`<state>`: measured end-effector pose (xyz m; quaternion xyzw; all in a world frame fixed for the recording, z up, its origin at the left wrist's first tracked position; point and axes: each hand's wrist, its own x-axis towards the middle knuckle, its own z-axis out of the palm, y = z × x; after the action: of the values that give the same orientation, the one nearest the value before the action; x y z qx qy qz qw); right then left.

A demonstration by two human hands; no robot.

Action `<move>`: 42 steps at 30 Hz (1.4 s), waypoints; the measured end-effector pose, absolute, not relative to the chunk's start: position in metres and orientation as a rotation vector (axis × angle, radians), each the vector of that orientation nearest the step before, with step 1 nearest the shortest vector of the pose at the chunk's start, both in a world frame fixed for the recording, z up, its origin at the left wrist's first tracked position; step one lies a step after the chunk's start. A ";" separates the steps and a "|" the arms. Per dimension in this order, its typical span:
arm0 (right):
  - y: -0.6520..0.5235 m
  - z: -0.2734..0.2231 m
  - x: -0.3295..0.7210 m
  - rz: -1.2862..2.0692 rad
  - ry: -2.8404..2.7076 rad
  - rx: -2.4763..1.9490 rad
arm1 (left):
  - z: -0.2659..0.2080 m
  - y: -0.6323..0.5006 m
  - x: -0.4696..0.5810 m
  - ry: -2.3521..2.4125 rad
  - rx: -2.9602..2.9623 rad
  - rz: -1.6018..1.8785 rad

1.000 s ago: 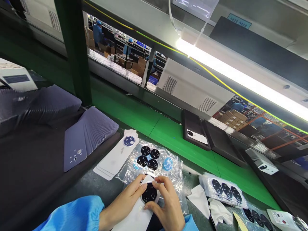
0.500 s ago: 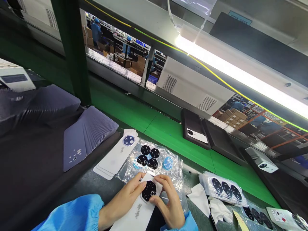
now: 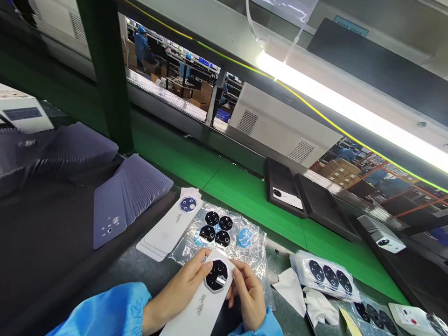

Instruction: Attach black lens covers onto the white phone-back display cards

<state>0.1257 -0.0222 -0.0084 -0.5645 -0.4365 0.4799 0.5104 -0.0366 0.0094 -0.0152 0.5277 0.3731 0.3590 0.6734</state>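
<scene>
A white phone back cover [image 3: 199, 308] lies tilted between my hands, with a black octagonal camera lens plate [image 3: 216, 275] seated at its upper end. My left hand [image 3: 180, 287] grips the cover's left edge, its thumb on top beside the lens plate. At the right edge, my right hand [image 3: 249, 291] pinches the cover between thumb and fingers; some fingertips are hidden beneath it. Just beyond, several loose black lens plates [image 3: 222, 238] rest on a clear plastic bag [image 3: 257, 252] next to a round blue film [image 3: 244, 237]. White covers [image 3: 163, 233] are stacked to the left.
Dark blue-grey covers [image 3: 135, 186] stand fanned at left. Behind runs a green belt [image 3: 224, 186] carrying black trays [image 3: 285, 205]. Bagged lens plates [image 3: 325, 275] and a white cloth [image 3: 318, 305] lie at right. A green post [image 3: 105, 79] rises at left.
My right thumb has left the lens plate's lower right side, and that hand now pinches the cover's right edge. The cover has tilted slightly, with a bright reflection on the plate.
</scene>
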 end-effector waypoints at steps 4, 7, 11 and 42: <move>-0.023 -0.006 0.124 1.165 -1.029 -1.351 | -0.012 0.009 -0.037 0.825 1.190 0.815; -0.023 -0.004 0.123 1.174 -1.011 -1.342 | -0.012 0.008 -0.037 0.809 1.182 0.823; -0.023 -0.003 0.122 1.177 -0.985 -1.327 | -0.012 0.007 -0.035 0.740 1.100 0.803; -0.025 -0.010 0.118 1.355 -0.914 -1.251 | -0.011 0.005 -0.037 0.847 1.178 0.687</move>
<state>0.1176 -0.0249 -0.0098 -0.5209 -0.3805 0.5639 0.5157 -0.0366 0.0050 -0.0111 0.5277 0.3795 0.3077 0.6949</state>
